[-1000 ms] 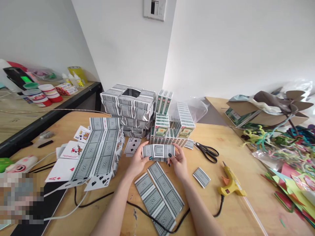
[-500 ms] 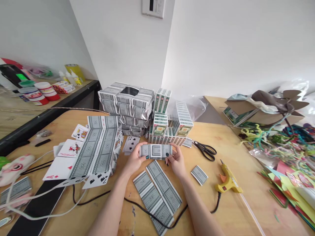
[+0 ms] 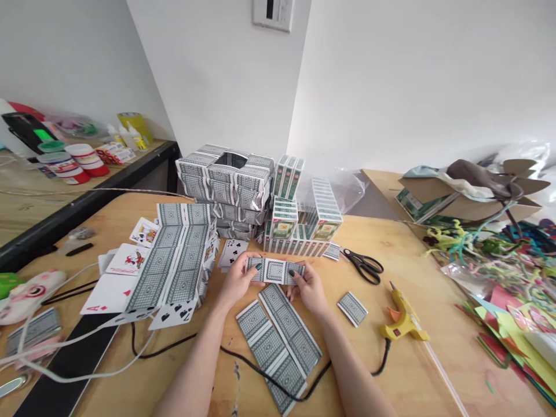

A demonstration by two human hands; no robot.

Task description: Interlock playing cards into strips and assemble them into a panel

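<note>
A short strip of joined playing cards (image 3: 275, 270), backs showing, is held level between my two hands. My left hand (image 3: 238, 281) pinches its left end, the thumb on top. At the right end my right hand (image 3: 309, 288) grips it the same way. Just below lie two longer card strips (image 3: 290, 330), side by side and slanted, with a black cable across one. Left of my hands stands a folded structure of cards (image 3: 185, 260), face-up cards around its base. A single card or small stack (image 3: 353, 308) lies face down to the right.
Behind are card-covered boxes (image 3: 226, 179) in a stack and several green card packs (image 3: 284, 226). Black scissors (image 3: 364, 266) and a yellow glue gun (image 3: 402, 318) lie on the right, its black cable (image 3: 260, 373) crossing the front. Pipe cleaners (image 3: 469, 255) and coloured paper crowd the far right.
My fingers have shifted on the strip; both thumbs now press on its upper face, nearer its ends' top edge. The camera view has moved slightly. Everything else stays put.
</note>
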